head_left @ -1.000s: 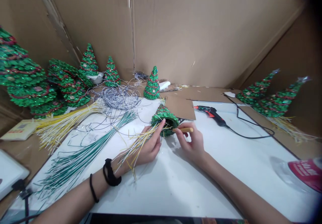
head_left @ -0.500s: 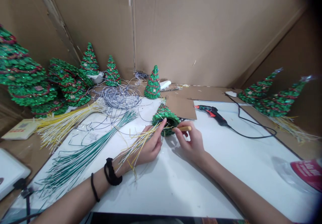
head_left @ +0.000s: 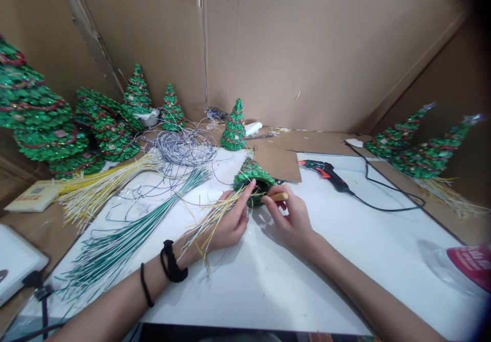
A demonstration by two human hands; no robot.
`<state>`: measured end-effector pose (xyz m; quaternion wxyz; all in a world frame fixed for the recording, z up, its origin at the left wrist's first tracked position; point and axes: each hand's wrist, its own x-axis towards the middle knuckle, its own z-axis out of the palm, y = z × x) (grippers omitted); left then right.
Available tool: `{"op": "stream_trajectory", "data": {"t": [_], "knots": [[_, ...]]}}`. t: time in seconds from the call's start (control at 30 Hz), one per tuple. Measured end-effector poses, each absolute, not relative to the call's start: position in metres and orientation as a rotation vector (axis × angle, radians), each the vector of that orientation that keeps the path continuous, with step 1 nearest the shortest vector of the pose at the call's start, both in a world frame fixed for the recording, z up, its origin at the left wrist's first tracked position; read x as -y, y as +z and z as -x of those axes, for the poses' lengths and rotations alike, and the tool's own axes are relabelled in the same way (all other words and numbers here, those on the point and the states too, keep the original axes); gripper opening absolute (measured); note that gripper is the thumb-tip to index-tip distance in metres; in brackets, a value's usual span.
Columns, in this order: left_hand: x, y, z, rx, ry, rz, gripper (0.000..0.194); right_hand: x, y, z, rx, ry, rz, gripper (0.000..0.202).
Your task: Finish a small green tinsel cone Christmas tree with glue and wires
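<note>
At tree [head_left: 251,171], open rim [head_left: 267,179] — left hand [head_left: 230,222]; right hand [head_left: 292,213] holds handle [head_left: 280,196].

A craft workshop: cardboard walls [head_left: 307,50] rise behind a white board [head_left: 245,291] bearing a glue gun [head_left: 328,174] and bundled wires [head_left: 126,244]; glittery green trees [head_left: 233,129] edge it.

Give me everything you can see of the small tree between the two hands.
The small tree is a glittery green cone, ruffled outside, with reddish flecks. It lies tipped at the white tabletop, its dark, hollow base facing the wearer. Yellow and white strands run from the opening across the left hand, whose index finger is at the opening. The right hand holds a tan handle at its right edge; the tool's tip is hidden.
</note>
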<state>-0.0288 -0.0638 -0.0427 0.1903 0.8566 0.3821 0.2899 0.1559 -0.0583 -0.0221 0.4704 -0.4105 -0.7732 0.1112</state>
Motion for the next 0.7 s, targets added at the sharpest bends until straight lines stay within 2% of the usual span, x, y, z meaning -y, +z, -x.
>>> {"op": "stream_trajectory", "data": {"t": [0.7], "knots": [[0.0632, -0.0425, 0.0274, -1.048, 0.849, -2.408, 0.079, 0.0622, -0.0164, -0.1549, 1.966, 0.180, 0.970, 0.006]]}}
